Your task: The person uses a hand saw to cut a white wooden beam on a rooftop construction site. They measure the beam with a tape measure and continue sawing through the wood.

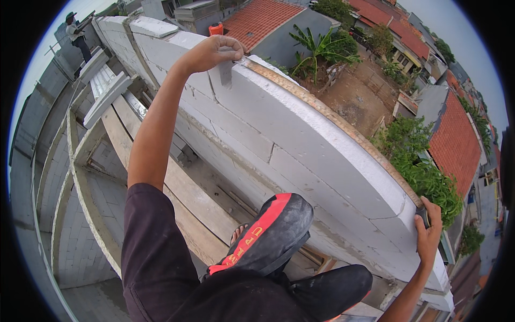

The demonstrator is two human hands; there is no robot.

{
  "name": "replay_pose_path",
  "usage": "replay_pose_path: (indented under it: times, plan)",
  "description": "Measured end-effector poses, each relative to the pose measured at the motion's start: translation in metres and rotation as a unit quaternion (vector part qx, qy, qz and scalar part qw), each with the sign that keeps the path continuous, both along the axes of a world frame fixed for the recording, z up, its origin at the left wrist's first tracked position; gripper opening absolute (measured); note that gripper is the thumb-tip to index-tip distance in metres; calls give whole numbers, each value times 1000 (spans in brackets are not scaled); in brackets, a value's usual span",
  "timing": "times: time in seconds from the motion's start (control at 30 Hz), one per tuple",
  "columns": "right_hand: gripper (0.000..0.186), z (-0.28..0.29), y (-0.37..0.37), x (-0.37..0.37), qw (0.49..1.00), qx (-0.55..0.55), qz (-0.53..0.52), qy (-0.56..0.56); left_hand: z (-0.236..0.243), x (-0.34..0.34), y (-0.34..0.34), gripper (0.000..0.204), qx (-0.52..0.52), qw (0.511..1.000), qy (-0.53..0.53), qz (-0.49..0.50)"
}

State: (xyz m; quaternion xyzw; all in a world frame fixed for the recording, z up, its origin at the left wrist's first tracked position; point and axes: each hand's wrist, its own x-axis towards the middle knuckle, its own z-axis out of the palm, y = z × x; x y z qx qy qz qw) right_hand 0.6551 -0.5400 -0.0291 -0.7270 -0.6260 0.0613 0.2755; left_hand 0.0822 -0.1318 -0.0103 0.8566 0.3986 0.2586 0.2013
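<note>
A tape measure's pulled-out blade (327,115) runs along the top of a white block wall (306,142), bending with the fisheye view. At its far end my left hand (220,52) is closed in a pinch, holding the blade's tip near the wall's top edge. My right hand (428,232) is wrapped round the dark tape case (422,216) at the near right end of the wall. Part of the case is hidden by my fingers. Just below my left hand, a notch (222,75) shows in the wall's face.
Wooden planks (198,214) lie beside the wall under my leg. Concrete beams (91,214) frame a drop at left. A person (79,37) stands far left, by stacked pale blocks (104,96). Beyond the wall, a lower yard (354,99) and red roofs (263,21) show.
</note>
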Motion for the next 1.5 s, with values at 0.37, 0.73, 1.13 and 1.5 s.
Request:
replay_pose_path:
  times: [0.37, 0.73, 1.13, 1.5]
  plan:
    - [48, -3, -3, -1, 999, -10, -48, -18, 1, 11, 9, 23, -5, 1000, 10, -15]
    - [44, -29, -135, 150, 973, 2, -203, -106, -13, -28, 55, 21, -34, 999, 22, -28]
    - [44, -61, -230, 235, 952, 49, -301, -29, -1, -44, 67, 25, -3, 992, 123, 28]
    - [33, -71, -230, 225, 921, 70, -376, -71, 6, -31, 52, 26, -4, 992, 117, 43]
